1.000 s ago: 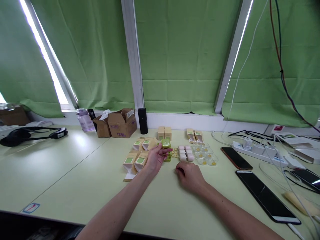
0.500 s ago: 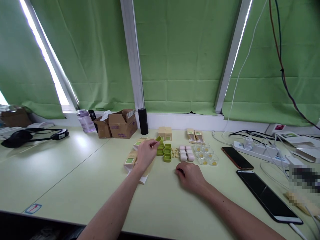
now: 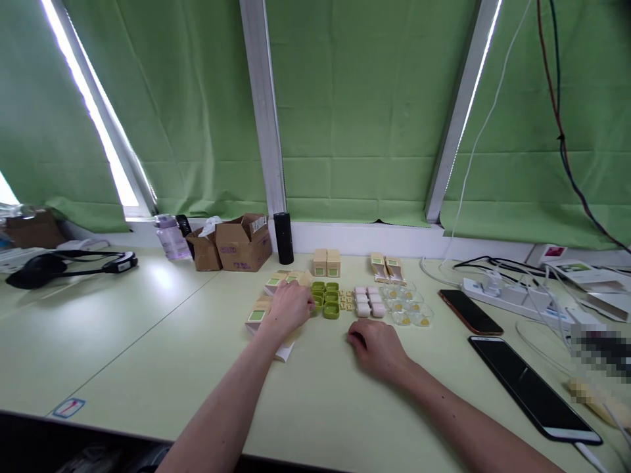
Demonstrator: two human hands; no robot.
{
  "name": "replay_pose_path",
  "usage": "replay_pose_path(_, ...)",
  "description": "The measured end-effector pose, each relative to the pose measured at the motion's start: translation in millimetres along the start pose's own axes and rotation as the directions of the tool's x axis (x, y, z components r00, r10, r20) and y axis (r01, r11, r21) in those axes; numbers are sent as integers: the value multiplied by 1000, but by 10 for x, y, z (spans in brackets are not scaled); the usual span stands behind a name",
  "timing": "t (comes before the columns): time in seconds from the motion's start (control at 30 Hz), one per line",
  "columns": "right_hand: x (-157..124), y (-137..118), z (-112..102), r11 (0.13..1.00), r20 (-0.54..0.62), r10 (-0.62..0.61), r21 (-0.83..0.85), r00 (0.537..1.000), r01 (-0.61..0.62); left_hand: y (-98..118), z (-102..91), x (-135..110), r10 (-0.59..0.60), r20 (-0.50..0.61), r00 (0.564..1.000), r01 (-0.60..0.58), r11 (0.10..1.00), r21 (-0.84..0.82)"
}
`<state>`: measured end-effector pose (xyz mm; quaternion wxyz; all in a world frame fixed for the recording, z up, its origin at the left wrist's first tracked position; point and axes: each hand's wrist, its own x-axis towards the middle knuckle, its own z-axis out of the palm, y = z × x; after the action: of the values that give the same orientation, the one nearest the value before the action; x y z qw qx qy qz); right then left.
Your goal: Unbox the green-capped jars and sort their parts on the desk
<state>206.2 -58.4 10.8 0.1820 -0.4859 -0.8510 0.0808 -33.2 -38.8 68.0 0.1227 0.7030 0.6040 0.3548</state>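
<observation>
My left hand (image 3: 290, 307) reaches over a cluster of small beige boxes with green labels (image 3: 257, 316). Its bent fingertips rest on the leftmost of several small green cases (image 3: 329, 303) set in rows on the pale green table (image 3: 148, 355). My right hand (image 3: 377, 346) lies on the table nearer to me, fingers curled under, with nothing visible in it. Right of the green cases lie tiny yellow pieces (image 3: 346, 300), pink cases (image 3: 369, 302) and clear trays with yellow inserts (image 3: 408, 305).
Two beige boxes (image 3: 327, 262) and two opened boxes (image 3: 386, 267) stand behind the rows. Cardboard boxes (image 3: 231, 243), a black cylinder (image 3: 283, 238) and a bottle (image 3: 170, 236) line the back. Phones (image 3: 470, 311), a tablet (image 3: 530, 384), a power strip and cables fill the right side. A headset (image 3: 59, 266) lies at the left.
My left hand, which held a green case up above the rows, has lowered it down to the left edge of the green cases. My right hand has stayed put.
</observation>
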Motion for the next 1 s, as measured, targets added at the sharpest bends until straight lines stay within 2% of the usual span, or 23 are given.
replay_pose_path(0.13, -1, 2, 4, 1000, -1, 2, 11, 1000, -2, 17, 6, -3, 73, 69, 995, -84, 979, 183)
replay_pose_path(0.63, 8, 0, 5, 1000, 13, 6, -14, 1000, -6, -84, 91, -7, 50, 6, 999, -50, 992, 112)
replay_pose_path(1.0, 7, 3, 5, 1000, 13, 7, -2, 1000, -6, -135, 129, 20, 38, 44, 998, -44, 989, 138)
